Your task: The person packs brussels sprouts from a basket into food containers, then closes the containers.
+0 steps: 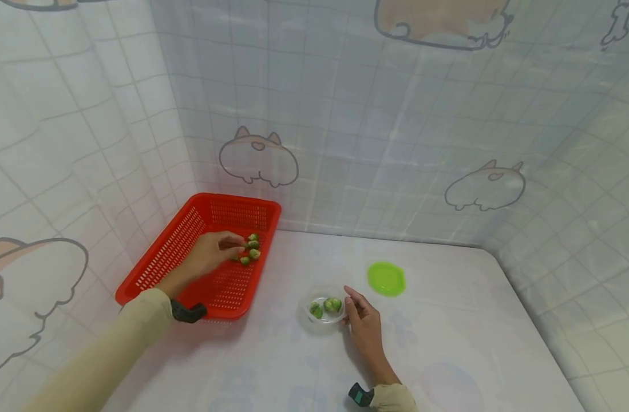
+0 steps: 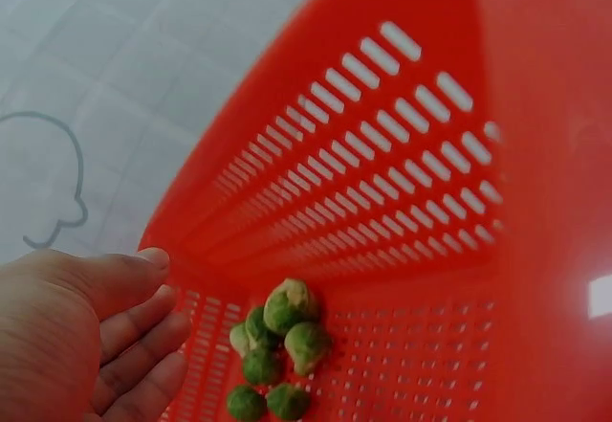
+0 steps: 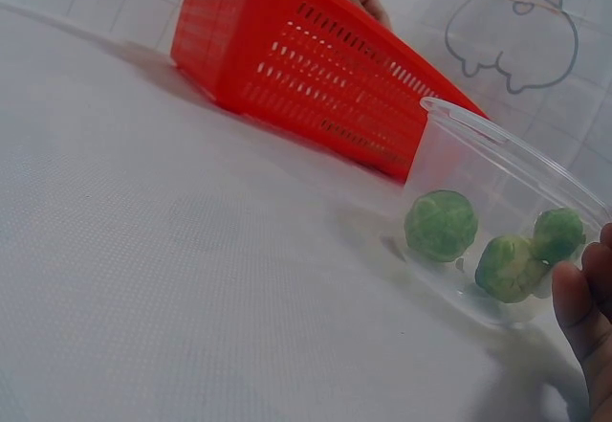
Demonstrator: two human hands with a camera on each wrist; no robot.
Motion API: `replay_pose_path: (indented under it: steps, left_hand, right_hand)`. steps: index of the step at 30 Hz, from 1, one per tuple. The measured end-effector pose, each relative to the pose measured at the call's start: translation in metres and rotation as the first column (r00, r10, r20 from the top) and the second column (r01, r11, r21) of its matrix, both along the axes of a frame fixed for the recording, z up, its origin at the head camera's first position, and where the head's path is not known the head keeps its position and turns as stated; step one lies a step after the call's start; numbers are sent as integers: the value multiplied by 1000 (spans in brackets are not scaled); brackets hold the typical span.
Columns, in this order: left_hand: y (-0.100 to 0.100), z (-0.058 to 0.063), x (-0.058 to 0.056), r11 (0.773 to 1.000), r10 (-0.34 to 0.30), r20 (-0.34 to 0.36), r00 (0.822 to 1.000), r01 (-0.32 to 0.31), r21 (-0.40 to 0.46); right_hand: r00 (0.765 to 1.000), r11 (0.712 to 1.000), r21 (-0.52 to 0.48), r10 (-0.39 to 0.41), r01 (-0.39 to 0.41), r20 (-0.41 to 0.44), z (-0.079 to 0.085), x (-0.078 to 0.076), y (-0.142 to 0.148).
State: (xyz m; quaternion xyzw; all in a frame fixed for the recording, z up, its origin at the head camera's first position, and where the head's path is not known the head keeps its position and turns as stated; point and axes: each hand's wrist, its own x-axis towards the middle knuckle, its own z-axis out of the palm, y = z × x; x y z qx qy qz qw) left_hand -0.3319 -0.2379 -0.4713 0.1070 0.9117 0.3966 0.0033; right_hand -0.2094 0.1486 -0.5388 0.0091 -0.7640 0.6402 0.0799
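My left hand (image 1: 211,252) reaches into a red plastic basket (image 1: 270,229), thumb and fingers loosely bent with nothing between them. Just beyond its fingertips, several Brussels sprouts (image 2: 292,307) lie clustered on the basket floor. On the table to the right stands a small clear plastic container (image 3: 497,140) with Brussels sprouts (image 3: 440,226) inside. Beside it is my right hand (image 1: 364,326), its extended, relaxed fingers right at the container's right side. In the right wrist view only the fingertips (image 3: 574,298) of that hand show, next to the container wall.
A bright green round lid (image 1: 386,279) lies flat on the white table (image 1: 463,320), behind and right of the container. Tiled-pattern sheets (image 1: 345,143) with cartoon animals rise at the back and sides, close behind the basket.
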Motion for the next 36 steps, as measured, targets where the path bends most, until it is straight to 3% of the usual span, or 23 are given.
replay_pose_path:
  steps: [9, 18, 26, 36]
  left_hand:
    - [-16, -5, -19, 998, -14, -21, 1000, 13, -61]
    - [-28, -19, -33, 992, -30, 18, 999, 32, -125]
    - [-32, -29, -39, 982, -48, 96, 994, 65, -180]
    - [-27, -37, -47, 961, -116, 104, 988, 138, -238]
  right_hand:
    - [1000, 1000, 4, -6, 6, 10, 1, -1, 0]
    - [1000, 1000, -8, -2, 2, 8, -1, -2, 0]
    - [1000, 1000, -16, 16, -16, 16, -2, -3, 1]
    - [1000, 1000, -16, 11, -11, 14, -1, -3, 1]
